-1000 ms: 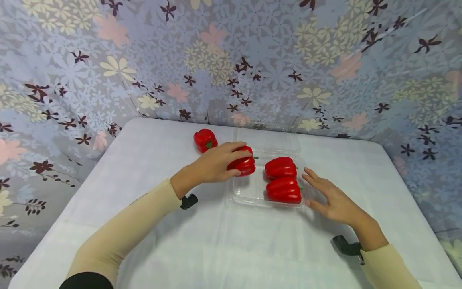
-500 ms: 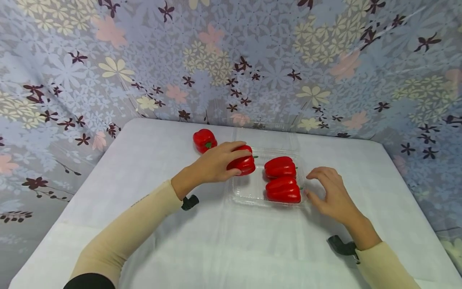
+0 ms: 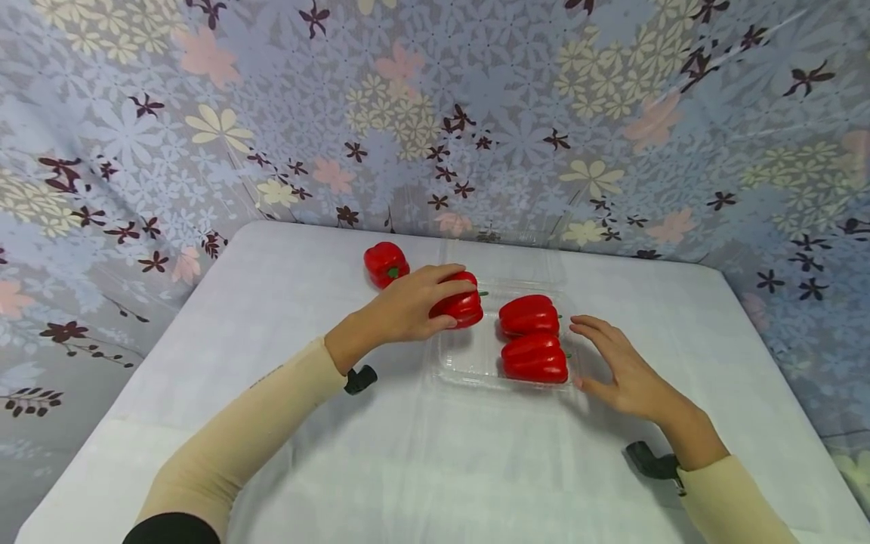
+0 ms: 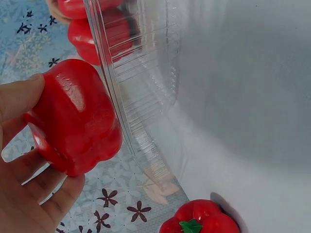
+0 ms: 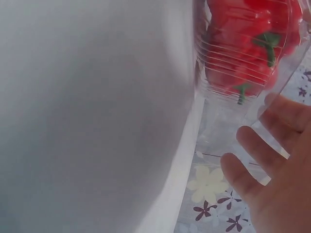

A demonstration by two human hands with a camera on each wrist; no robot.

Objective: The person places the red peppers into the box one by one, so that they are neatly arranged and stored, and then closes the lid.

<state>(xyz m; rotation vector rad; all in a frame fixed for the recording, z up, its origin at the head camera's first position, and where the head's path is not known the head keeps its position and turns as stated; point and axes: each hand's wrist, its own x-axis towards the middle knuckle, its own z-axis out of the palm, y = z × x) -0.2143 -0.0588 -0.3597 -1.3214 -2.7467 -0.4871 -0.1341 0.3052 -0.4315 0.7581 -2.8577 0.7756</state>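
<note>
Red bell pepper [image 3: 465, 307] fills your left grip [image 3: 408, 307], curled from the left, probably to clear its stem [image 3: 483, 294]; right grip [image 3: 625, 378] spread, empty.

- Left arm [image 3: 245, 423]: beige-sleeved, slanting forward from lower left to the centre.
- Left hand [image 3: 408, 306]: back upward, in a grip, left fingers [image 4: 63, 194] curled and parted, left thumb [image 4: 22, 97] opposing them.
- Right arm [image 3: 734, 499]: beige-sleeved too, angled in from lower right, wrist [image 3: 696, 434] uncovered.
- Right hand [image 3: 628, 374]: loose, its fingers [image 5: 260, 150] parted and slightly bent, thumb [image 3: 598, 389] held apart from them.
</note>
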